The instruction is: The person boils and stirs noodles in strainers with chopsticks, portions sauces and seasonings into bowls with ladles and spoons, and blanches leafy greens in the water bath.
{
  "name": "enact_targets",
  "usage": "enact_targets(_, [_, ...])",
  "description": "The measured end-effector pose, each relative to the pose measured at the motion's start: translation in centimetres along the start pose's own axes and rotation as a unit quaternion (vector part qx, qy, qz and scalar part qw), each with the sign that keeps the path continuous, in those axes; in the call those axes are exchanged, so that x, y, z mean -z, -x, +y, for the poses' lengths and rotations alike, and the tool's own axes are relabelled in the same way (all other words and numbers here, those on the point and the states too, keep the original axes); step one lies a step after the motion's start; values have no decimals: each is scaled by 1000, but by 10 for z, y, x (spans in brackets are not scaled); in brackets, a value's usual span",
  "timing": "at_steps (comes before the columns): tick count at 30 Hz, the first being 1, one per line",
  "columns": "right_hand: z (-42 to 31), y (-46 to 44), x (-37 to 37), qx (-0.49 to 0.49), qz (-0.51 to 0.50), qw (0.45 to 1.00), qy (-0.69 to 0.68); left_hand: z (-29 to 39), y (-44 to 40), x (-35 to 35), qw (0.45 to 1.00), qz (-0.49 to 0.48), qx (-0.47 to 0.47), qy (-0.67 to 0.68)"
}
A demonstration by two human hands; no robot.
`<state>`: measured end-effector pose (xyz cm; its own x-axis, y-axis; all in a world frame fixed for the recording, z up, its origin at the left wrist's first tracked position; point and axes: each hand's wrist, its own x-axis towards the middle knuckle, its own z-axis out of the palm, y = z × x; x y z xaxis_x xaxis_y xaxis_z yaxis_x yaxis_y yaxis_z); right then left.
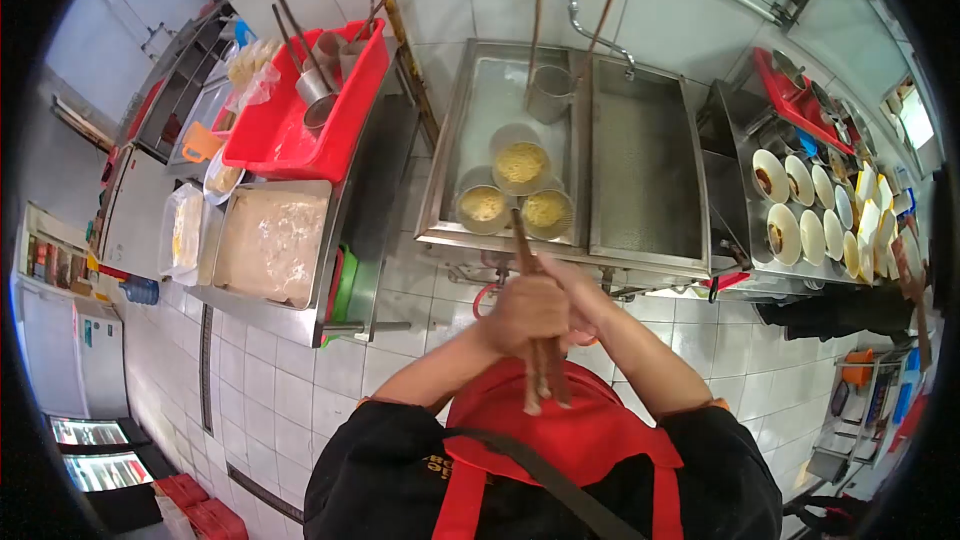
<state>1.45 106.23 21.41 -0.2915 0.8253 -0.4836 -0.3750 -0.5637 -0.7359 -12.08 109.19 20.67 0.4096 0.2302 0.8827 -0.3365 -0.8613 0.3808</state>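
Observation:
Fingers wrapped round, my left hand (532, 314) grips long wooden sticks (524, 240) in front of my red apron. My right hand (575, 292) is pressed against the left one, beside the sticks; its fingers are partly hidden and slightly blurred. The sticks' upper tips reach toward three round strainers of yellow noodles, one at the back (522, 163), one at the left (483, 206) and one at the right (547, 211). These sit in the left basin of a steel cooker (450, 155). An empty-looking strainer (550, 93) with a long handle stands behind them.
Right of the noodles is a second basin (645, 165) of liquid under a tap (572, 0). At the left, a red tub (350, 135) with ladles and a metal tray (272, 243) rest on a steel table. Several bowls (785, 233) stand on the right counter.

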Motion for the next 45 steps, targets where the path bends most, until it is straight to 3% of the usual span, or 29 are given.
enact_targets(2, [-11,-15,-26,-81,33,996,-4,11,7,-3,999,34,7,-4])
enact_targets(4, [4,-36,-32,-43,77,996,16,18,9,10,997,-78,24,2])
enact_targets(7, [7,-50,-24,-42,52,978,200,28,9,27,993,-103,65,0])
enact_targets(10, [11,-47,-27,-8,98,982,161,37,16,52,987,-131,94,4])
enact_targets(12, [5,-51,-32,-37,146,976,160,46,18,78,979,-122,163,-12])
enact_targets(13, [3,-52,-31,-67,113,986,101,40,58,64,944,63,283,158])
enact_targets(14, [2,-52,-32,-98,79,991,42,30,97,52,885,201,390,153])
enact_targets(15, [3,-52,-36,-94,82,991,40,19,92,50,771,270,509,270])
enact_targets(16, [4,-51,-42,-95,86,991,40,4,83,48,621,328,606,373])
enact_targets(17, [4,-51,-48,-84,105,990,46,-19,94,40,620,329,605,376])
enact_targets(18, [2,-51,-54,-71,123,988,53,-54,119,28,528,242,521,626])
enact_targets(19, [-1,-51,-59,-71,123,988,56,-76,130,21,390,133,393,822])
enact_targets(20, [-4,-49,-64,-57,140,986,72,-73,109,23,390,133,391,823])
enact_targets(22, [-5,-48,-66,-41,158,983,88,-52,58,34,410,287,637,586])
enact_targets(26, [-5,-43,-61,-65,130,981,125,-67,76,26,428,251,660,564])
enact_targets(28, [-11,-36,-56,-60,118,980,145,-72,79,18,480,245,627,562])
enact_targets(29, [-24,-29,-50,-92,119,971,188,-74,81,19,480,245,626,563])
enact_targets(31, [-50,-17,-37,-121,118,958,232,-74,78,29,422,290,647,566])
enact_targets(32, [-62,-11,-31,-135,128,949,254,-73,74,34,423,289,646,566])
enact_targets(34, [-76,-11,-24,-141,139,941,275,-62,45,51,327,365,615,618])
enact_targets(35, [-79,-15,-18,-118,119,937,306,-80,64,44,418,278,548,669])
enact_targets(36, [-82,-20,-10,-92,100,931,337,-90,69,43,423,273,547,669])
enact_targets(38, [-82,-32,10,-60,134,927,346,-104,66,43,253,297,511,766])
enact_targets(39, [-89,-33,8,-29,161,950,265,-95,60,47,305,288,528,739])
enact_targets(40, [-98,-32,7,10,189,965,183,-85,49,50,214,313,515,769])
enact_targets(41, [-103,-31,0,27,192,959,207,-88,51,45,290,273,524,753])
enact_targets(42, [-108,-35,-8,43,199,952,230,-89,46,43,262,277,536,753])
enact_targets(44, [-112,-59,-2,55,125,924,358,-97,27,42,96,318,516,789])
enact_targets(45, [-114,-61,-7,55,122,911,390,-107,32,41,134,289,513,797])
